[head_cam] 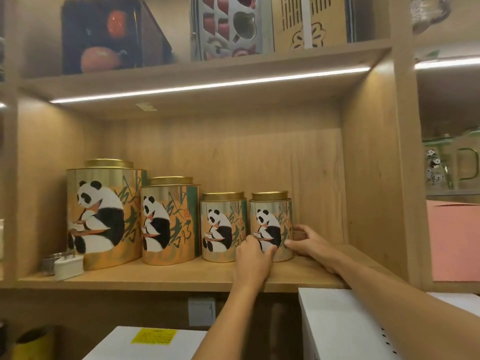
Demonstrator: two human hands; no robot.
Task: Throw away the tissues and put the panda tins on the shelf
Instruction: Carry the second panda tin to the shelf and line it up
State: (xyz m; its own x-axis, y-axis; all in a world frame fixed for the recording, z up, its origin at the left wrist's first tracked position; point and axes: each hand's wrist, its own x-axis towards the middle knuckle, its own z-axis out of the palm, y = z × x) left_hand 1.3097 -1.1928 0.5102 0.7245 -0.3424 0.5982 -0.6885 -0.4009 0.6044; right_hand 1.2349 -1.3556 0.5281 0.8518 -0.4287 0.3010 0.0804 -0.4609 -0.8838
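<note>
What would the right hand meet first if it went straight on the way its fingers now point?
The right hand points left and already touches the rightmost panda tin, so it meets that tin first.

A: Four panda tins stand upright in a row on the wooden shelf [181,278], largest [104,214] at the left.

B: And the hands?

A: Both are on the rightmost small tin [271,226]; the left hand [253,261] presses its front, the right hand [309,241] cups its right side.

B: Lifted?

A: It seems to rest on the board, though fingers hide part of its base.
</note>
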